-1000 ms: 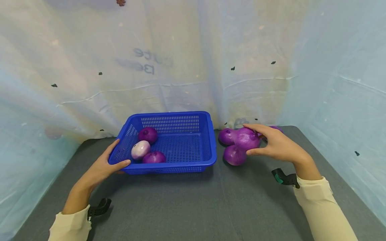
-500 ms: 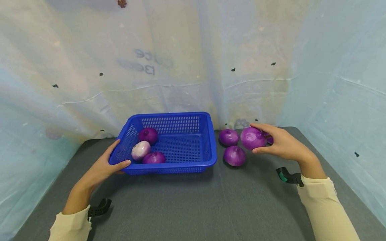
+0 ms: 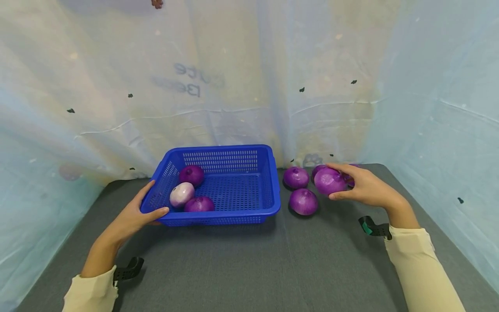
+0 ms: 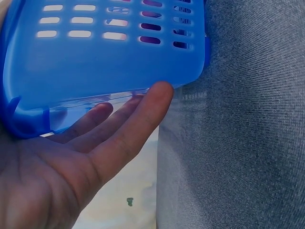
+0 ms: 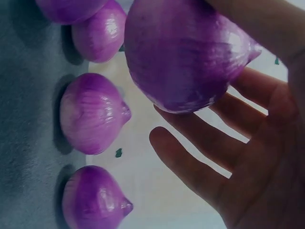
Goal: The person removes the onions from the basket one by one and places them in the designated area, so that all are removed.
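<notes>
My right hand (image 3: 364, 185) holds a red onion (image 3: 329, 181) between thumb and fingers. In the right wrist view this onion (image 5: 176, 52) is close to the camera, its pointed tip towards the palm, with the lowest finger apart from it. My left hand (image 3: 130, 216) grips the near left corner of a blue plastic basket (image 3: 222, 213), thumb along the near rim and fingers along the left end. The left wrist view shows straight fingers (image 4: 143, 114) against the basket's wall. Inside the basket lie two purple onions, one at the back (image 3: 191, 175) and one in front (image 3: 199, 203), and a whitish-purple onion (image 3: 182, 194).
Right of the basket, a red onion (image 3: 303, 202) stands nearest on the dark grey table (image 3: 249, 264), with another onion (image 3: 296, 177) behind it. More onions are partly hidden by the right hand and its onion. A pale printed curtain (image 3: 234, 86) hangs behind and at the sides.
My right hand has moved the held onion to the right, away from the two onions nearest the basket, exposing part of an onion behind it. The left hand and the basket have stayed put.
</notes>
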A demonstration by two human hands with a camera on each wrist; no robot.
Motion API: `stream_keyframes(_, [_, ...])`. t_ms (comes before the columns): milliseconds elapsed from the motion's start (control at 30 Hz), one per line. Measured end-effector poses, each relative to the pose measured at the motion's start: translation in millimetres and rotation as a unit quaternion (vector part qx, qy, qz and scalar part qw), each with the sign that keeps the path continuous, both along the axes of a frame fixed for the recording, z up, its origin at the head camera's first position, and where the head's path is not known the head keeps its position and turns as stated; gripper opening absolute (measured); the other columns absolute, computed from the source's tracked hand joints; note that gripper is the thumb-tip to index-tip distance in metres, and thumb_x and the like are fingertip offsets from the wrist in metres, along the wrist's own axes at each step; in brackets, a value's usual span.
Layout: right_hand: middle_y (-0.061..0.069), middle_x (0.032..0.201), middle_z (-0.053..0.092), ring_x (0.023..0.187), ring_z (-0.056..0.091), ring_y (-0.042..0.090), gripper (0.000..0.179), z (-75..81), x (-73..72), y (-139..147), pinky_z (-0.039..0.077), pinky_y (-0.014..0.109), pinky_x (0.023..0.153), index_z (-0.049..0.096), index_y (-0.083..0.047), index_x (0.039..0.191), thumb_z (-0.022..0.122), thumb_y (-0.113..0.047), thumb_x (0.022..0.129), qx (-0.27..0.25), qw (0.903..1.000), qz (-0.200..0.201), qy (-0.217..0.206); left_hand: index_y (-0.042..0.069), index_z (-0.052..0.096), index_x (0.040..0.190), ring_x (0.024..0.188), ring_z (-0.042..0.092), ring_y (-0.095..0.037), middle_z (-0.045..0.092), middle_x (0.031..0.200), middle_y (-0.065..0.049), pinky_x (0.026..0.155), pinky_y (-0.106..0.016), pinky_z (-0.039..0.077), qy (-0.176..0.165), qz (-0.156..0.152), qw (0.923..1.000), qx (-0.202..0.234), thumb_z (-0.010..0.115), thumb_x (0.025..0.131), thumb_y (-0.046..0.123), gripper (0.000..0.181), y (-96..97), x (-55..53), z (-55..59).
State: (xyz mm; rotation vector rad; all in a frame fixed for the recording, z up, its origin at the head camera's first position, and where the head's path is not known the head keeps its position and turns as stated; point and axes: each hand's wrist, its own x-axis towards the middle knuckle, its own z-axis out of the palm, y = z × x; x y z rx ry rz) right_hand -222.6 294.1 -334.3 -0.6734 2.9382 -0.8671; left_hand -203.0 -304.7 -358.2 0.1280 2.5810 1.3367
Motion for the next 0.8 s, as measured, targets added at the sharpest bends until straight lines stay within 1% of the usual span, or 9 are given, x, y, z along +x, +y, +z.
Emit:
stream_keyframes(133, [0.021, 0.152, 0.044, 0.127, 0.054, 0.038, 0.087, -4.3, -2.5, 2, 0.051, 0.058, 0.097, 0.039, -0.011, 0.153, 0.078, -0.045, 0.084, 0.002, 0.9998, -0.008, -0.02, 0.031, -0.011, 0.16, 0.13, 0.045, -0.055, 0.011, 0.159, -0.035, 0.096, -0.058, 0.053, -0.001, -0.001, 1.0, 0.0, 0.06, 0.098, 0.039, 0.094, -0.5, 0.0, 0.0])
stream_keyframes(333, [0.024, 0.152, 0.043, 0.129, 0.052, 0.042, 0.087, -12.2, -5.8, 6, 0.052, 0.059, 0.095, 0.038, -0.012, 0.154, 0.077, -0.047, 0.084, 0.004, 0.999, -0.014, -0.042, 0.031, -0.011, 0.16, 0.13, 0.045, -0.055, 0.011, 0.159, -0.035, 0.096, -0.057, 0.054, 0.0, 0.001, 1.0, -0.003, 0.06, 0.098, 0.039, 0.094, -0.5, -0.3, -0.4])
stream_keyframes(600, [0.025, 0.149, 0.045, 0.126, 0.055, 0.042, 0.088, -22.7, -9.8, 11, 0.053, 0.057, 0.094, 0.039, -0.011, 0.153, 0.078, -0.048, 0.083, 0.009, 0.9982, -0.019, -0.057, 0.031, -0.011, 0.16, 0.129, 0.045, -0.054, 0.011, 0.159, -0.035, 0.095, -0.056, 0.054, 0.0, 0.003, 1.0, -0.008, 0.06, 0.098, 0.039, 0.094, -1.3, -1.1, -1.8])
stream_keyframes(800, [0.025, 0.15, 0.044, 0.123, 0.057, 0.042, 0.086, -30.8, -13.0, 16, 0.054, 0.056, 0.093, 0.038, -0.015, 0.154, 0.077, -0.047, 0.084, 0.003, 0.9971, -0.017, -0.074, 0.031, -0.011, 0.16, 0.13, 0.044, -0.055, 0.011, 0.16, -0.034, 0.095, -0.057, 0.054, -0.001, 0.004, 0.9999, -0.011, 0.06, 0.098, 0.04, 0.095, -1.1, -1.2, -2.2])
